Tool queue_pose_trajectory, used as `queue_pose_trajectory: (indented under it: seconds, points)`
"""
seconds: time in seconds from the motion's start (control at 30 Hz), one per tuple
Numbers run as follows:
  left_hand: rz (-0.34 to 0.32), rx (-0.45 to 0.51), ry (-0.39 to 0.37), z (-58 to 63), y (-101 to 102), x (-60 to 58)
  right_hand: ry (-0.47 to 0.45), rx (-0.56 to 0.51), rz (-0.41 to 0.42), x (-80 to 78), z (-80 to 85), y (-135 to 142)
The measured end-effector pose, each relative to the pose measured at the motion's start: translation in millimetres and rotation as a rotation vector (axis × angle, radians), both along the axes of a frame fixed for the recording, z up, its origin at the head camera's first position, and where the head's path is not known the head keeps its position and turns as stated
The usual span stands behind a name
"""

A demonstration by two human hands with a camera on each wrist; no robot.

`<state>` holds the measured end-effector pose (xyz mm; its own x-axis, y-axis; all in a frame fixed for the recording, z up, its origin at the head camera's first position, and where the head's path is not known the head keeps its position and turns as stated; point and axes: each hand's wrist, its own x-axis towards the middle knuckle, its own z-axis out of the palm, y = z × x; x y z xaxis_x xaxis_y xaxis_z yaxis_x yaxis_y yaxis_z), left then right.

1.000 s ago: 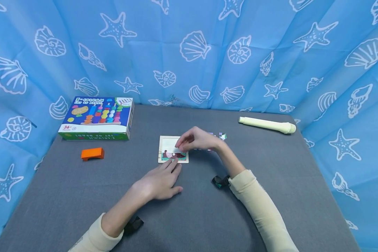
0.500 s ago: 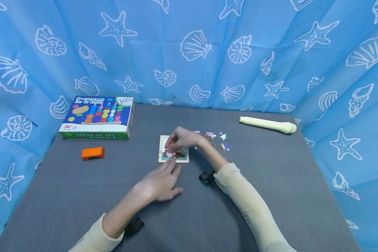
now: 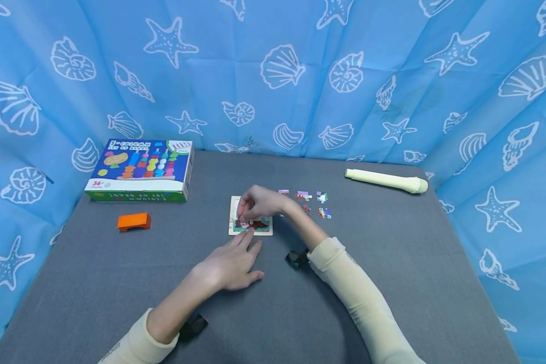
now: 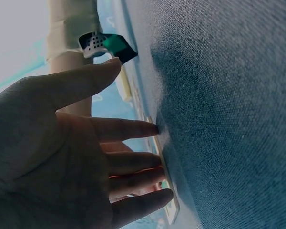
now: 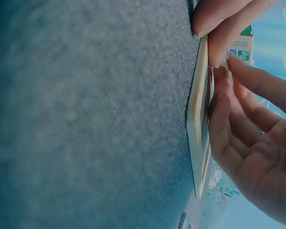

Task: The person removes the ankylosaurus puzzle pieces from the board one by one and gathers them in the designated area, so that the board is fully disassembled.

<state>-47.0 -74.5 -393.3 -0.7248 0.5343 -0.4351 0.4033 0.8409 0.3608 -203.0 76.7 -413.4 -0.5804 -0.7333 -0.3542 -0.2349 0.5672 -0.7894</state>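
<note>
A small framed jigsaw board [image 3: 232, 205] lies mid-table, with pieces of a brown and teal picture along its near side. My right hand [image 3: 266, 201] is over its left part, pinching a small puzzle piece [image 5: 226, 62] between thumb and finger; most of that piece is hidden. In the right wrist view the fingers are low against the board. My left hand [image 3: 231, 263] has straight, spread fingers, their tips touching the board's near edge, as the left wrist view also shows. Loose puzzle pieces [image 3: 304, 195] lie to the board's right, partly behind the right wrist.
An orange arched block [image 3: 134, 221] sits at the left, in front of a bead-toy box [image 3: 138, 172]. At the back right lies a pale microphone-shaped stick [image 3: 385, 180]. A blue shell-print curtain [image 3: 273, 101] borders the grey table [image 3: 118, 293].
My right hand has moved left across the board, then dipped slightly toward its lower left, uncovering loose pieces on the right. The left hand stays in place.
</note>
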Motion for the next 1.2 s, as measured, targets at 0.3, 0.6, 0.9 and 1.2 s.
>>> queue_pose_trajectory:
  seconds: [0.3, 0.6, 0.9, 1.2]
  points:
    - [-0.001, -0.011, -0.001, -0.4, 0, -1.4, -0.032, -0.143, -0.053, 4.9, 3.3, 13]
    - [-0.005, -0.006, 0.021, -2.2, 0, -1.3, -0.056, -0.165, -0.098, 12.6, 8.2, 42]
    - [0.005, 0.018, 0.017, -2.3, -1, -0.7, -0.054, -0.159, -0.121, 20.5, 14.1, 82]
    - [0.012, 0.015, 0.015, -1.9, 0, -0.1, -0.02, -0.068, -0.128, 24.6, 12.3, 108]
